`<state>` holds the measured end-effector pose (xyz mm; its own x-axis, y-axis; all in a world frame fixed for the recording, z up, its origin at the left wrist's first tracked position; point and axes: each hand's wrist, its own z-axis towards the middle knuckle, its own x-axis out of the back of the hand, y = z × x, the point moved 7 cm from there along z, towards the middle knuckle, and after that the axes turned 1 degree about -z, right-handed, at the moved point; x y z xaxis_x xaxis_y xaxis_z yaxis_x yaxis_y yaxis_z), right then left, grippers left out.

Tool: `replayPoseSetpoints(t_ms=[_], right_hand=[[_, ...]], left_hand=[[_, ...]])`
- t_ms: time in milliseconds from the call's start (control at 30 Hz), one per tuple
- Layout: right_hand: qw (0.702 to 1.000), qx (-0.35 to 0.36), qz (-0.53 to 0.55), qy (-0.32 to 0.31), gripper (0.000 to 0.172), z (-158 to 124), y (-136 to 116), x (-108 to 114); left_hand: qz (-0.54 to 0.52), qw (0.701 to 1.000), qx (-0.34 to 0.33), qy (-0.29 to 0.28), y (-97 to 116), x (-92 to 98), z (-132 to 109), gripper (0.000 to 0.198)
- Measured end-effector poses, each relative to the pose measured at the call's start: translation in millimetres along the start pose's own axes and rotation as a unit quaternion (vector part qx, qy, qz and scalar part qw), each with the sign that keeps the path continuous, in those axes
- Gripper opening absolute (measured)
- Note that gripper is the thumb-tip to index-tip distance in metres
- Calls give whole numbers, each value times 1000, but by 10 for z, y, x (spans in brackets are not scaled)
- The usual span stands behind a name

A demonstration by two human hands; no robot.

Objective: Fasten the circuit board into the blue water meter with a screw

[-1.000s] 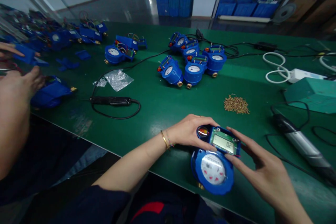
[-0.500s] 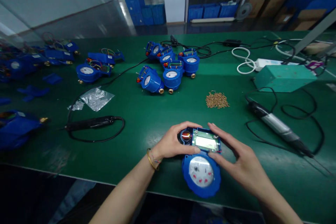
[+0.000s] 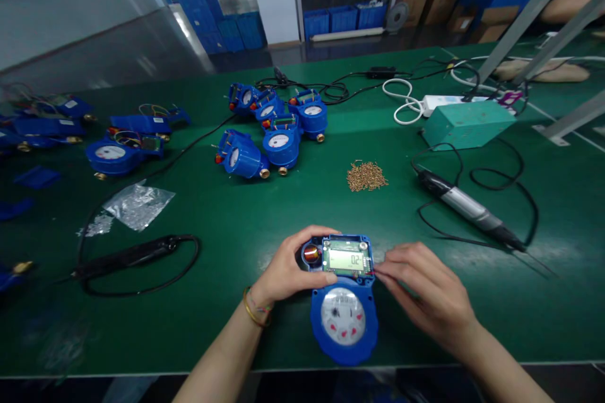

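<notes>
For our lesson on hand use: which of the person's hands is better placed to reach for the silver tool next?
The right hand, probably: it is nearer the silver tool, and only its fingertips are at the edge of the blue meter, while the left hand grips the opposite side.

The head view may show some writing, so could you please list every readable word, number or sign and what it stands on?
"0.2", its dot faint: the lit display of the nearest meter.
That meter's dial: printing too small to read surely.
White labels at left: too blurred to read.
</notes>
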<state>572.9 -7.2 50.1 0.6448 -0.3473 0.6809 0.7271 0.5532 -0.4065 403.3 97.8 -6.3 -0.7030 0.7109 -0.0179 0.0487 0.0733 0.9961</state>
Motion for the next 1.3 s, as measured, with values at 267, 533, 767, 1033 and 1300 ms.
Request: replayPoseSetpoints(t_ms=[267,533,767,1033,1300], right_hand=[[993,102,-9,-52,13,41,-7,-100],[983,-82,109,-121,9,97,137,-119],[976,-101,146,-123,9,28,215,-101],[998,-45,46,-8,11,34,70,-41],[998,2,-56,29,16,-3,-51,-21]], left_hand=[[2,1000,-24,10,4,0,-1,62],[22,998,-54,11,28,-16,3,61],[31,998,-53,12,34,-33,0,61],[24,998,-43,28,18,-21,-24,61],[40,998,-41,35,23,-13,-45,61]])
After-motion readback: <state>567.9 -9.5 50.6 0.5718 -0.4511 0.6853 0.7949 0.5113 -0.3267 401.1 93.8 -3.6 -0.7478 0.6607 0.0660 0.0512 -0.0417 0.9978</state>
